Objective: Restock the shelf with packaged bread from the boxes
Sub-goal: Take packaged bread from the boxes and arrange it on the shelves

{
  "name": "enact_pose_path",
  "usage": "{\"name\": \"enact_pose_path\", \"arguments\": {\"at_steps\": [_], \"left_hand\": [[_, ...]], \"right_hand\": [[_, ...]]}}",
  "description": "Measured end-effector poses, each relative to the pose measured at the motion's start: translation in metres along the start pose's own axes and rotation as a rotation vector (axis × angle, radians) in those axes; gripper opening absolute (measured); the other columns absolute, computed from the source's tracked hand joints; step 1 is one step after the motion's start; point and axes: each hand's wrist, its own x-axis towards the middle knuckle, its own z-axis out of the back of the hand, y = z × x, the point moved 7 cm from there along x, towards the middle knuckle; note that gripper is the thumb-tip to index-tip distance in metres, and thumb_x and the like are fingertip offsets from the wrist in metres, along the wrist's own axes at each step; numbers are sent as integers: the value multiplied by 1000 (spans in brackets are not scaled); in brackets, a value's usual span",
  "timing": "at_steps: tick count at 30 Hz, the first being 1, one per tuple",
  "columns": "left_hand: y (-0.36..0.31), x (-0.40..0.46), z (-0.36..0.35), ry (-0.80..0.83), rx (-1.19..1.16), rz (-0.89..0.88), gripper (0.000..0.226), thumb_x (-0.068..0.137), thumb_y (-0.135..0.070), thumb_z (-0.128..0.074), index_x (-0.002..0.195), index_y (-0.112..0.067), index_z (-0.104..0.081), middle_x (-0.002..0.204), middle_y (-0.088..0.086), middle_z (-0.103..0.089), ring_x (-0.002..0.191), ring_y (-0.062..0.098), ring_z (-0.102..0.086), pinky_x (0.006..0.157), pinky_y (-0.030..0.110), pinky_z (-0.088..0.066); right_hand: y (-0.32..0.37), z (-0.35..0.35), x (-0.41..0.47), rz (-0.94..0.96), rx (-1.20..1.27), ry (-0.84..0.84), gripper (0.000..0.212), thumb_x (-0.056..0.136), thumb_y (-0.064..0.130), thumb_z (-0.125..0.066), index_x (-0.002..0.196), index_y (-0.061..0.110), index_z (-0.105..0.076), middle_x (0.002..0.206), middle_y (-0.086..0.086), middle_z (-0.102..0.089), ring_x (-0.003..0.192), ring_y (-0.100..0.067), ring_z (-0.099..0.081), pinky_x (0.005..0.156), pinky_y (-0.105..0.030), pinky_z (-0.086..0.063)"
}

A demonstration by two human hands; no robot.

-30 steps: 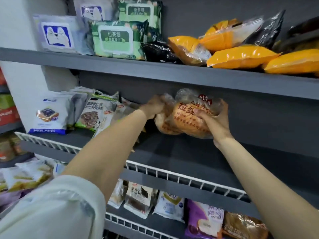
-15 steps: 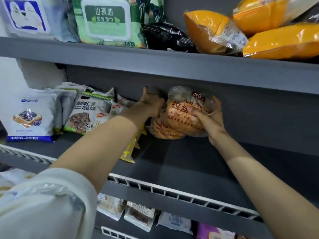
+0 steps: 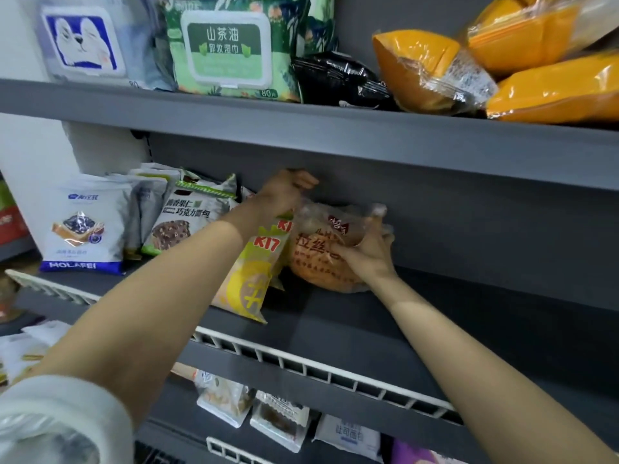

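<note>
A clear bag of round brown bread [image 3: 313, 262] with red lettering lies at the back of the grey middle shelf [image 3: 452, 316]. My right hand [image 3: 366, 257] grips its right side, thumb across the front. At the bag's upper left corner is my left hand [image 3: 288, 194], fingers curled on the plastic. Yellow K17 bread packs [image 3: 251, 279] lean against the bag's left side, under my left forearm.
Left on the same shelf stand chocolate bread packs [image 3: 182, 222] and a white-blue Molafei pack [image 3: 87, 226]. A white wire rail [image 3: 301, 363] edges the shelf front. Above sit wipes packs [image 3: 224, 48] and orange bags [image 3: 552, 88]. More bread packs [image 3: 281, 420] lie on the lower shelf.
The view moved closer and lower. My hands pushed the bread bag down and back onto the shelf. My left hand rose to the bag's top, and the yellow packs now show beside it.
</note>
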Motion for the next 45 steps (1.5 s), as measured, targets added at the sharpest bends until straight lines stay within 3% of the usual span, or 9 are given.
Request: {"name": "enact_pose_path", "arguments": {"at_steps": [2,5,11,16,21,32,35,38,45], "left_hand": [[-6,-15,-3,1,79,-19,36,91,9,-45,122,-1,-59,128,12,-59,121,22,-54,84,11,-42],[-18,-41,-24,170,504,-133,33,92,-21,-53,125,-19,-59,133,0,-57,123,19,-52,96,23,-39],[-35,-75,-15,16,637,-87,39,88,-14,-50,126,-20,-55,129,10,-59,118,31,-55,97,40,-45],[-26,-114,25,-213,624,41,33,89,-29,-52,120,-22,-59,117,10,-65,106,34,-61,89,41,-51],[6,-195,86,-430,591,148,28,88,-22,-50,114,-14,-58,103,11,-70,99,33,-62,79,43,-52],[188,-465,245,-648,562,737,23,91,-19,-44,97,-13,-65,84,9,-68,78,29,-60,63,37,-50],[254,-556,284,-690,513,916,23,88,-19,-45,93,-10,-65,87,14,-67,83,34,-60,66,38,-48],[323,-636,318,-638,424,1085,22,87,-23,-48,91,-10,-66,78,10,-63,83,31,-61,68,35,-46],[473,-790,347,-451,335,1411,30,86,-29,-52,106,-10,-64,109,12,-66,103,32,-60,76,32,-42]], "right_hand": [[5,-3,-11,34,-215,-26,102,77,44,-72,148,10,-7,140,-18,-17,132,-33,-21,110,-35,-28],[19,0,-22,202,-574,-165,85,81,51,-64,144,15,-22,147,-17,-11,135,-34,-15,112,-45,-25],[34,-6,-29,284,-872,19,56,93,39,-48,144,20,-34,148,-6,-33,142,-28,-21,114,-59,5],[72,-10,-61,434,-521,12,51,91,25,-53,139,15,-41,144,-9,-38,134,-29,-35,113,-39,-27],[116,-68,-118,554,-251,219,27,91,12,-51,116,14,-62,121,-10,-61,111,-27,-57,92,-39,-49],[195,-339,-305,727,-252,826,22,96,14,-47,106,11,-66,104,-10,-68,97,-27,-62,81,-41,-52],[204,-432,-374,723,-265,994,21,95,15,-47,103,14,-67,105,-9,-66,99,-28,-61,83,-43,-51],[207,-526,-437,669,-287,1132,18,91,15,-50,97,18,-67,103,-8,-68,102,-30,-61,86,-42,-50],[188,-708,-565,646,-395,1360,23,92,9,-50,107,4,-66,109,-15,-67,105,-28,-60,81,-29,-45]]}}
